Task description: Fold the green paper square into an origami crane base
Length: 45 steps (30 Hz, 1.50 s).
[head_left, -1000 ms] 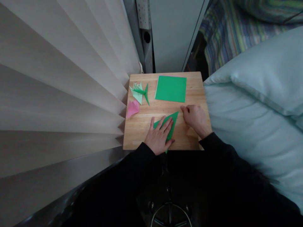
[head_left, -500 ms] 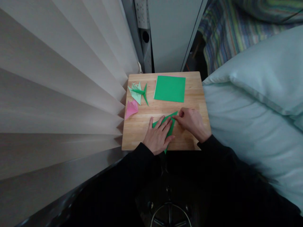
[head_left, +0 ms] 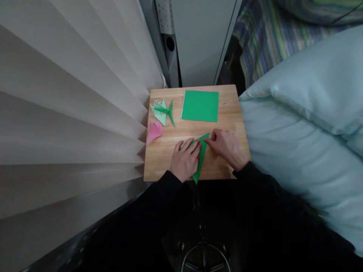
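A sheet of green origami paper [head_left: 202, 155], folded into a triangle, lies at the near side of the small wooden table, one corner pointing toward me. My left hand [head_left: 185, 160] rests on top of its left part, palm down, fingers slightly bent and apart, hiding much of that side. With thumb and forefinger, my right hand [head_left: 224, 145] pinches the paper's right edge near the upper corner; the other fingers are curled in.
On the wooden table [head_left: 161, 162] lie a stack of green square paper [head_left: 200, 106], a pale green folded piece [head_left: 159, 115], a darker green folded piece [head_left: 171, 113] and a pink folded piece [head_left: 154, 130]. A pleated curtain [head_left: 85, 124] borders the left, light bedding [head_left: 283, 139] the right.
My left hand has drawn back to the left and bent its fingers, uncovering more of the folded paper. My right hand keeps its pinch at the edge. The view has shifted slightly.
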Available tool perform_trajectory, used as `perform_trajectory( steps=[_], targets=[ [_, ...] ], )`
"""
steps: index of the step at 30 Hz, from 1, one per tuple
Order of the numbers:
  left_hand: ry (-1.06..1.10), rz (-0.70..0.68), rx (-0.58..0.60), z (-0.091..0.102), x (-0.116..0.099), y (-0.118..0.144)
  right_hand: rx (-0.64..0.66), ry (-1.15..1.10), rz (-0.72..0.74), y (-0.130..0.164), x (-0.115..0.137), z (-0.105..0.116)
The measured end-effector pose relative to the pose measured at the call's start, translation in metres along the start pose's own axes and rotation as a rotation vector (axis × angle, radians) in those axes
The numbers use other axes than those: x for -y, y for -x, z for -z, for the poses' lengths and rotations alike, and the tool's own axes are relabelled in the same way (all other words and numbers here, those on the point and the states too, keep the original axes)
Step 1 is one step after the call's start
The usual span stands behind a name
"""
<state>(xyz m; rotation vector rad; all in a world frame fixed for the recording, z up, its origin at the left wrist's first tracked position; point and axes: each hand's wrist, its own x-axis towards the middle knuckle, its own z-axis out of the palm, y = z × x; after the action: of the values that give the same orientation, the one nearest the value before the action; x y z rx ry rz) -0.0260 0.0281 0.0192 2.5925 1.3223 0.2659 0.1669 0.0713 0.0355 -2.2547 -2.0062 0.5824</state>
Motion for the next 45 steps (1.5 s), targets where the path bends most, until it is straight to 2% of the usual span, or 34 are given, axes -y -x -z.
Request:
perform_trajectory(
  steps=[6,15,24,45],
  targets=[
    [-0.067,0.025,0.063,0.010,-0.009,-0.006,0.010,0.025,0.009,0.004,0.004,-0.002],
    [-0.110,0.062,0.080,0.024,-0.017,0.001,0.000,0.028,-0.003,0.005,0.005,0.001],
    [-0.098,0.046,0.082,0.025,-0.016,0.001,0.013,0.112,0.032,0.011,0.011,-0.001],
    [-0.023,0.058,0.038,0.019,-0.010,0.002,0.034,0.082,0.049,0.012,0.013,0.003]
  ],
)
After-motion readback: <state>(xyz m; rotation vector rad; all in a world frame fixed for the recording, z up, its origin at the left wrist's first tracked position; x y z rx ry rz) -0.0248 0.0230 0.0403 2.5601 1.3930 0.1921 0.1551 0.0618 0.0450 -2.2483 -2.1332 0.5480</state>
